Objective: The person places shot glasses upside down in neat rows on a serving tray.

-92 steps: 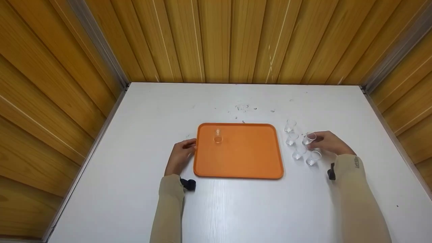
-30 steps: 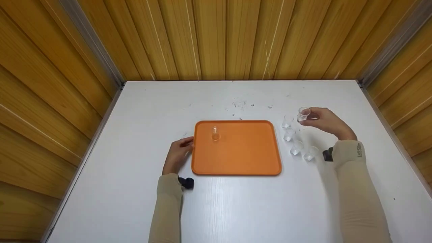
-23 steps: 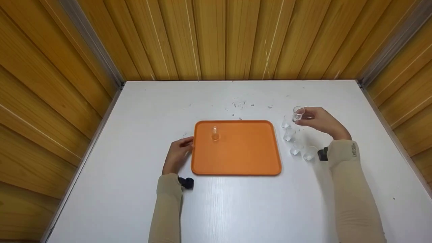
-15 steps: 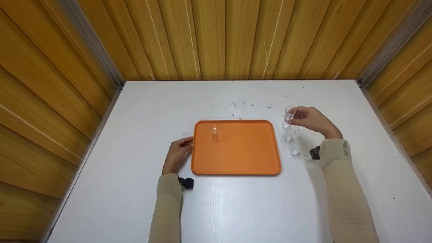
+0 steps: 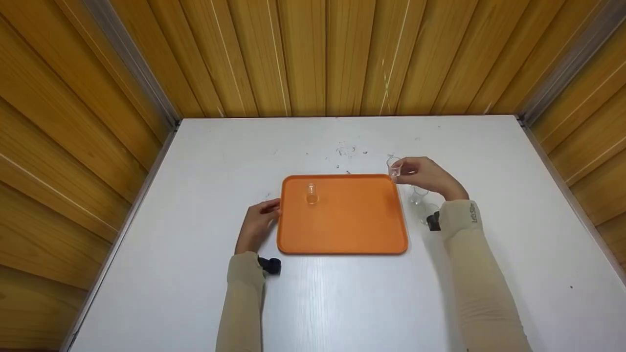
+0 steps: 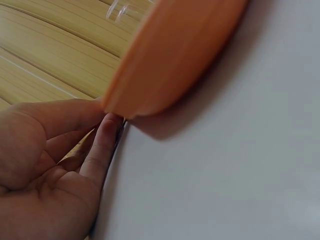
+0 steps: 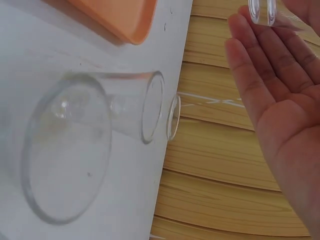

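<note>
And right of centre the right hand (image 5: 425, 174) pinches a cup (image 5: 394, 169) at the tray's (image 5: 342, 220) upper-right corner, the left hand (image 5: 257, 222) gripping its left rim, the cup looking light, stiff, slippery, best held round its sides!

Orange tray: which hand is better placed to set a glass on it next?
Likely the right hand: it holds a clear glass near the far right corner of the orange tray. The left hand touches the tray's left edge and holds no glass.
</note>
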A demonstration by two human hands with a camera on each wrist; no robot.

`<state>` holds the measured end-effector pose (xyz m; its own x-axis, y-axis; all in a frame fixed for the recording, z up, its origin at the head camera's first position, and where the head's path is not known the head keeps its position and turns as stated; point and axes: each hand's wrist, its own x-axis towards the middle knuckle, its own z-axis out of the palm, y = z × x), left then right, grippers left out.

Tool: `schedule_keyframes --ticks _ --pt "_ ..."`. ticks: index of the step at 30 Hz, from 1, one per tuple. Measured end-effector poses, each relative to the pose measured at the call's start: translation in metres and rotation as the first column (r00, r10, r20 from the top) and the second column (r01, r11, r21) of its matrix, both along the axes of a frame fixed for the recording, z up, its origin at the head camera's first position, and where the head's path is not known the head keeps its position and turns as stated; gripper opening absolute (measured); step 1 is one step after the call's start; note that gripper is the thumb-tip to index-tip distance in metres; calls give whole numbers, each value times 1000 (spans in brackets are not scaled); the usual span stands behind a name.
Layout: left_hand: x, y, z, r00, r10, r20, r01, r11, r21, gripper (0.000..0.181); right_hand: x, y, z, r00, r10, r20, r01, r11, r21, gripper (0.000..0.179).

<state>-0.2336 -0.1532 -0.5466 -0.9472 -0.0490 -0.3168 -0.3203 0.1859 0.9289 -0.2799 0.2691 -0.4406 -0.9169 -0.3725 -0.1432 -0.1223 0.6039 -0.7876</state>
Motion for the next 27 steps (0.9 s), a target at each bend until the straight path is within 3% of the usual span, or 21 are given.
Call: schedule_keyframes --ticks 15,20,27 --pt "0 1 2 999 8 32 -9 1000 18 36 -5 -38 -14 998 48 31 -48 999 -13 35" --pt "-1 -1 1 999 -2 39 3 1000 -16 35 -5 -48 -20 997 60 43 -60 998 -14 35" --pt "-1 0 0 1000 5 22 -5 1000 -7 35 -5 -62 -31 995 74 70 -71 996 -46 33"
